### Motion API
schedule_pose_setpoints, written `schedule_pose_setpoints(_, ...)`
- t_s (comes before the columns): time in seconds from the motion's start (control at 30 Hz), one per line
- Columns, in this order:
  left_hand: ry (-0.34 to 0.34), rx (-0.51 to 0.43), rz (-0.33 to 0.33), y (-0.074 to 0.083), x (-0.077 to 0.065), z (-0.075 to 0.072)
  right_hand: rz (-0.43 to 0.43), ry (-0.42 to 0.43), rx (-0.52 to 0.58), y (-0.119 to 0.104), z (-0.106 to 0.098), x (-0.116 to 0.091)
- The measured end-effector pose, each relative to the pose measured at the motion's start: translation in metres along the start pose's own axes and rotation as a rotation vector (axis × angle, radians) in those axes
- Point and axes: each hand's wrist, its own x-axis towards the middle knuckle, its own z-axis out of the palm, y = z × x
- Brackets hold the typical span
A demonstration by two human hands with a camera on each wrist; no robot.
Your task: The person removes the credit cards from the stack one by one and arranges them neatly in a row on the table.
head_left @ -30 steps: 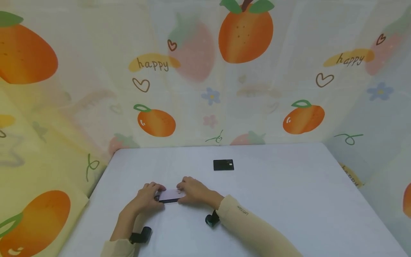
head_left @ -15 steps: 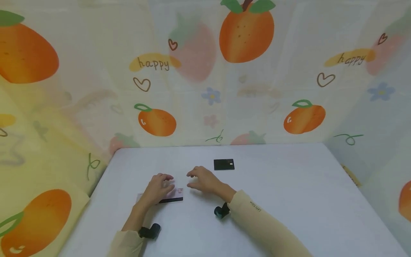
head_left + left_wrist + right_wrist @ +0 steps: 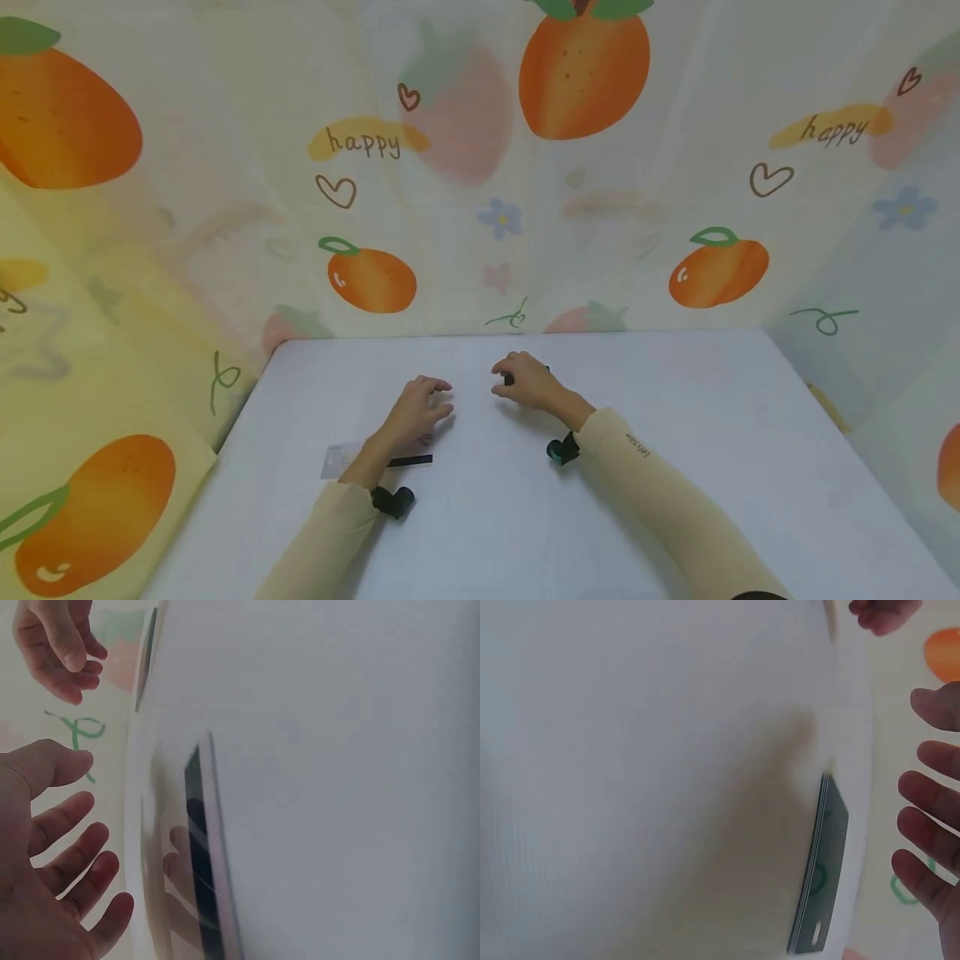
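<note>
My right hand hovers over the black card near the table's back, covering most of it. In the right wrist view this black card stack, with several thin layered edges, lies flat, and the right fingers are spread apart above it, holding nothing. My left hand is held above the table with loosely bent fingers and nothing in them. Under the left wrist lies a pale card with a black stripe, partly hidden by the hand. Beside it to the left is a whitish card.
All the cards lie on a white table. A fruit-printed cloth hangs behind it and along both sides. Each wrist bears a small black camera, such as the left wrist camera.
Both hands have let go of the pale striped card, leaving it on the table. The right hand has moved back and right over the black card stack; the left has moved forward and right.
</note>
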Motion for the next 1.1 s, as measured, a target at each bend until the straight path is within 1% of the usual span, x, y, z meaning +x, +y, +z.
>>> schedule_pose_setpoints(0.17,-0.025,-0.049,-0.013,0.010,0.015,0.009,0.040,-0.004,-0.004,0.019,-0.007,-0.001)
schedule_pose_setpoints(0.3,-0.050,-0.115,-0.032,0.016,0.024,0.016,0.062,0.008,-0.023,0.031,-0.008,-0.003)
schedule_pose_setpoints(0.4,-0.070,-0.132,-0.038,0.020,0.032,0.020,0.079,0.013,-0.032,0.038,-0.010,-0.004)
schedule_pose_setpoints(0.6,-0.095,-0.125,-0.029,0.030,0.049,0.027,0.130,-0.009,-0.023,0.047,-0.017,-0.006)
schedule_pose_setpoints(0.7,-0.114,-0.118,-0.033,0.032,0.056,0.032,0.158,-0.022,-0.020,0.051,-0.019,-0.007)
schedule_pose_setpoints(0.9,-0.140,-0.086,-0.014,0.035,0.065,0.044,0.177,-0.043,-0.035,0.059,-0.020,-0.009)
schedule_pose_setpoints(1.1,-0.148,-0.055,0.014,0.041,0.071,0.051,0.195,-0.048,-0.047,0.065,-0.018,-0.010)
